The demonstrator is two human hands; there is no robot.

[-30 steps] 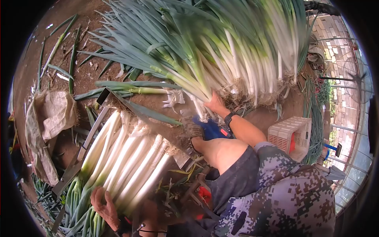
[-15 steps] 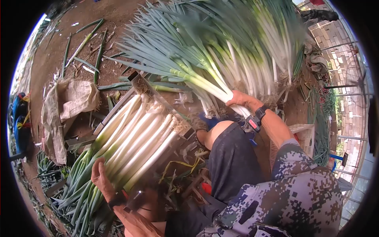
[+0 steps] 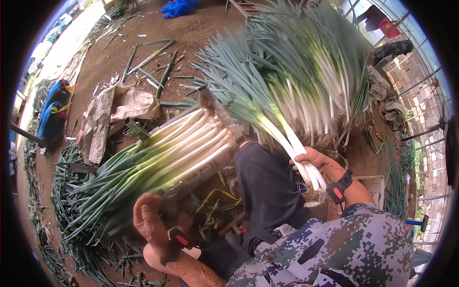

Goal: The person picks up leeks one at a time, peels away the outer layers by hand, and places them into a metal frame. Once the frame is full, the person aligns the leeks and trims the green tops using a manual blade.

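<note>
My right hand (image 3: 318, 160) is wrapped round the white stalks of a few green onions (image 3: 287, 136), whose roots hang near my wrist and whose leaves reach up and left. A row of several green onions (image 3: 186, 143) lies in a metal frame (image 3: 222, 112), roots toward the upper right and green leaves spilling out to the lower left. Just below this row, my left hand (image 3: 150, 217) is raised with nothing in it, its fingers slightly curled and apart. A large pile of green onions (image 3: 306, 71) lies on the ground beyond my right hand.
A crumpled woven sack (image 3: 131, 103) lies left of the frame. Blue bundles (image 3: 52, 107) are at the far left, and blue netting (image 3: 179, 8) at the top. A white plastic crate (image 3: 373, 186) stands behind my right wrist. Loose leaves litter the ground.
My left hand has come off the leaves of the row and moved right. My right hand has shifted down and right with its green onions. The view has turned.
</note>
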